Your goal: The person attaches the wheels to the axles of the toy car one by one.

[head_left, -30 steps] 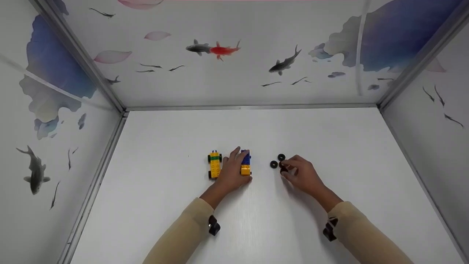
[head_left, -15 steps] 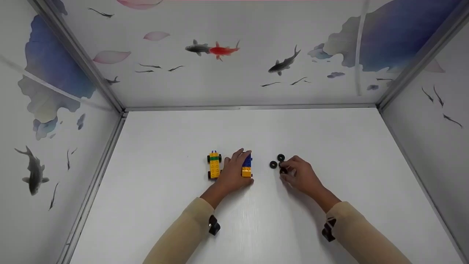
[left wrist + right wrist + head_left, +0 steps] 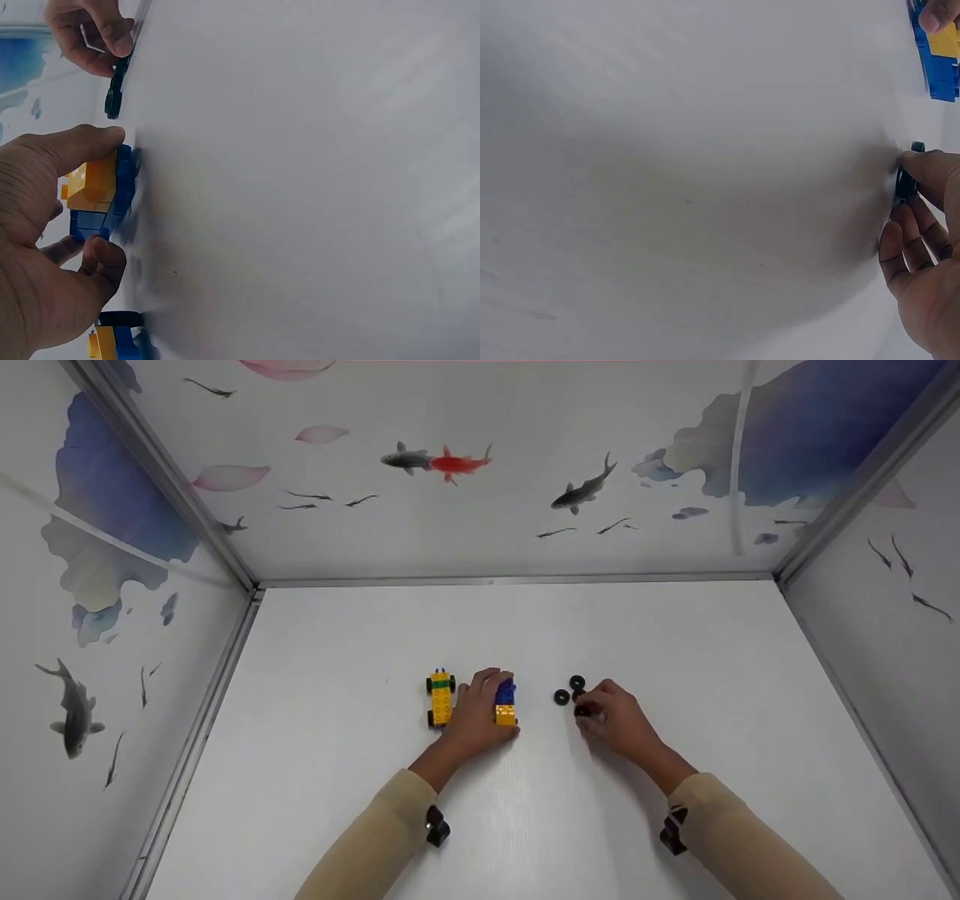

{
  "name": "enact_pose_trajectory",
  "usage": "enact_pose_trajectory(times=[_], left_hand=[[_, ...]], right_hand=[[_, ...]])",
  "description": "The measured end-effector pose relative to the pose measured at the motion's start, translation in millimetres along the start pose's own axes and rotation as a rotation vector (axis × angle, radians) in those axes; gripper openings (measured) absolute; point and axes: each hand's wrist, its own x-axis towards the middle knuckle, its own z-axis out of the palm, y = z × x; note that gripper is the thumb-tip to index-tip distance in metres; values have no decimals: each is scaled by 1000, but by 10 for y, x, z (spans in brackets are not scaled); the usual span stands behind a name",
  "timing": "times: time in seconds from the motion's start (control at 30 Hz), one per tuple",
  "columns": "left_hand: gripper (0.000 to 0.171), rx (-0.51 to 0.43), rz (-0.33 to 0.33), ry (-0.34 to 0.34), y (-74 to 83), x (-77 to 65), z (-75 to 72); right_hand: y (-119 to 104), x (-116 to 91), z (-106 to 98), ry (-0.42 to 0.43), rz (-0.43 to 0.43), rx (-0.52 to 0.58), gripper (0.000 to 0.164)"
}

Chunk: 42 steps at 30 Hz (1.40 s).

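Note:
My left hand [image 3: 474, 709] holds a blue and yellow toy brick car [image 3: 505, 714], its thumb at the near end and fingers curled over the far end. In the left wrist view this car [image 3: 97, 184] sits between thumb and fingers, with no wheels showing on its blue base. To the right, my right hand [image 3: 619, 720] pinches a small black toy wheel [image 3: 905, 184] at the tabletop. Loose black wheels lie just beyond those fingertips, one at the back [image 3: 577, 682] and one to the left [image 3: 561, 697]; another is partly covered by the fingers.
A yellow toy car [image 3: 441, 701] with a green stripe and black wheels stands left of my left hand. The white table [image 3: 360, 660] is bounded by printed panels [image 3: 480, 525] at the back and both sides.
The left hand and the blue and yellow car have shifted slightly toward me. My right fingers have closed in more on the near wheel; the other wheels stay put.

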Motion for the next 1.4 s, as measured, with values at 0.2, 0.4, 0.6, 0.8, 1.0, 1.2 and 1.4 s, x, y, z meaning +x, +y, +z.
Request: enact_pose_trajectory(times=[0.2, 0.4, 0.6, 0.8, 1.0, 1.2, 1.4], left_hand=[[77, -61, 19, 22, -2, -35, -39], [65, -219, 0, 14, -18, -61, -80], [49, -369, -31, 6, -31, -79, -104], [45, -459, -51, 25, -22, -96, -114], [46, -539, -74, 45, -10, -121, -136], [40, -607, -78, 48, -16, -128, -151], [69, -649, -89, 39, -37, -123, -155]], right_hand=[[-2, 4, -5, 0, -14, -5, 26], [3, -2, -5, 10, -14, -6, 26], [9, -11, -12, 10, -7, 1, 26], [17, -10, -11, 6, -3, -3, 26], [19, -3, -10, 10, -7, 9, 26], [27, 0, -6, 10, 1, 8, 26], [17, -2, -7, 12, 14, 4, 23]])
